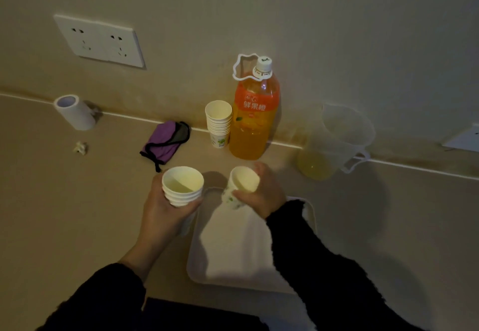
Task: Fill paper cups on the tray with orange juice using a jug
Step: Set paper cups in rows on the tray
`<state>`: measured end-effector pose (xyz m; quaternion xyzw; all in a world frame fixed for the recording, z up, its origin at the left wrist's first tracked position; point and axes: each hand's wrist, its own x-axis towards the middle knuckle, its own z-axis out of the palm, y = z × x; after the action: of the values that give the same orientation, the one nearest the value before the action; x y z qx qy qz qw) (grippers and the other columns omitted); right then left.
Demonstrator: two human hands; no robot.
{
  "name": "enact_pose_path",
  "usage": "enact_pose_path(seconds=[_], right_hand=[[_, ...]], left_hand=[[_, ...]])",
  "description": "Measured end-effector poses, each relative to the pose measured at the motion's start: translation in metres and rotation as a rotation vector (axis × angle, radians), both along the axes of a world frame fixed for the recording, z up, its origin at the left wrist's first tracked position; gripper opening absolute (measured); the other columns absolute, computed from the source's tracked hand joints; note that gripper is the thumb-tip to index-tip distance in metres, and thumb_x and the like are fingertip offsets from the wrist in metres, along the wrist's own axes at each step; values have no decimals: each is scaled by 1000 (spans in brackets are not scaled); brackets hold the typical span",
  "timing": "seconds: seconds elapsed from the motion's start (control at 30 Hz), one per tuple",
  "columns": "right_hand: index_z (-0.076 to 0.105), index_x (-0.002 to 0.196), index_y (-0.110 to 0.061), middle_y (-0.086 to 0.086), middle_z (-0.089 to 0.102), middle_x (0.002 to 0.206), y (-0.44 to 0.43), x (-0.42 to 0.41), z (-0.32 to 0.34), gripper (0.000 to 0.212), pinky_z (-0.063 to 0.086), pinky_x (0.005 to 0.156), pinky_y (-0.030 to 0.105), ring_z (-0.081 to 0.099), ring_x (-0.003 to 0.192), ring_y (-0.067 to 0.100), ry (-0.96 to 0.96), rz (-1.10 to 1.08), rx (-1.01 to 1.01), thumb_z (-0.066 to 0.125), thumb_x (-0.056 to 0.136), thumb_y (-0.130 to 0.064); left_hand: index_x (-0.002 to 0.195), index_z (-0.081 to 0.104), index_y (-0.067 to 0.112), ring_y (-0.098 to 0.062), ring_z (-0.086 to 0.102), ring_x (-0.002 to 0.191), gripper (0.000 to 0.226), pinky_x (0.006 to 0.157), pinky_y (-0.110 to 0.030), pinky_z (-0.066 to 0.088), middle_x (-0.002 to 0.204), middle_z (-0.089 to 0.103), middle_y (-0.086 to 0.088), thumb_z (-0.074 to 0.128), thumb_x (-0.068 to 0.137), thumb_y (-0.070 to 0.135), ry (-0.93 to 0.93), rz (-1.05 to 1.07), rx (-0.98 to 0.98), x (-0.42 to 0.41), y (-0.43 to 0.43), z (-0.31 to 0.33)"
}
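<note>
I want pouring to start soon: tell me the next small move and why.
Probably set the single cup in the right hand upright on the tray. It is tilted over the tray's far end, no cup stands there yet, and the left hand holds the spare stack.

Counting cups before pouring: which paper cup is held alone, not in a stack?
The tilted cup in the right hand, above the tray. The left hand holds a stack; another stack stands beside the juice bottle.
</note>
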<state>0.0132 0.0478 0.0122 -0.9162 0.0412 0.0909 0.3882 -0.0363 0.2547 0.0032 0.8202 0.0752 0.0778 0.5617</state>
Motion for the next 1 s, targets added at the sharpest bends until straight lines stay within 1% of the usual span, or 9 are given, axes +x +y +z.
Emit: enact_pose_path(seconds=[0.03,0.1,0.27,0.4,0.53,0.7,0.83,0.9,1.0], right_hand=[[35,141,-10,10,43,138,10,-2,-10,86,38,101,32,44,125,26,25,56,-41,81,71,-32],[26,145,-11,10,34,144,27,-4,-27,90,31,105,30,36,132,26,29,134,-81,78,74,-31],[23,146,-11,9,34,144,55,2,-46,86,31,104,29,35,132,25,-1,241,-164,74,78,-30],[26,145,-12,9,36,142,61,8,-51,81,34,102,31,37,130,26,-19,237,-201,72,79,-29],[26,144,-12,9,35,143,62,10,-56,80,36,101,32,37,129,27,-32,236,-228,71,80,-31],[28,144,-8,10,35,143,59,9,-62,78,32,106,32,36,130,29,-64,280,-258,70,81,-31],[32,142,-8,10,37,142,60,12,-64,77,34,105,33,39,128,30,-93,287,-278,71,80,-32],[27,145,-10,8,31,148,60,15,-65,82,32,108,33,35,132,29,-76,313,-304,71,79,-33],[11,151,-17,5,8,158,56,16,-66,105,23,115,35,16,144,28,13,358,-320,78,72,-37]], left_hand=[[111,43,35,-6,56,93,68,74,-17,42,101,55,18,88,62,22,1,18,-17,-2,5,-1],[116,43,30,-7,58,96,74,77,-21,44,104,57,13,83,54,36,10,39,-35,-7,15,-3],[107,43,43,10,56,95,65,73,-3,41,107,57,18,77,51,47,18,73,-32,-17,27,-2],[107,44,40,15,55,93,66,72,-1,40,107,58,18,77,50,46,33,83,-53,-20,29,-3],[111,44,37,11,56,96,71,75,-3,42,109,58,16,73,48,51,36,59,-64,-19,29,-6],[110,44,42,8,57,96,69,77,-6,44,105,59,25,75,49,50,33,27,-58,-20,25,-4],[109,43,41,12,55,96,69,74,-2,41,110,57,18,80,51,43,38,10,-26,-21,25,1],[109,43,41,11,55,96,68,74,-2,41,110,57,18,79,51,43,35,-1,-19,-22,26,3],[109,44,41,10,56,97,69,75,-3,41,106,59,23,76,49,49,35,-3,-32,-23,25,4]])
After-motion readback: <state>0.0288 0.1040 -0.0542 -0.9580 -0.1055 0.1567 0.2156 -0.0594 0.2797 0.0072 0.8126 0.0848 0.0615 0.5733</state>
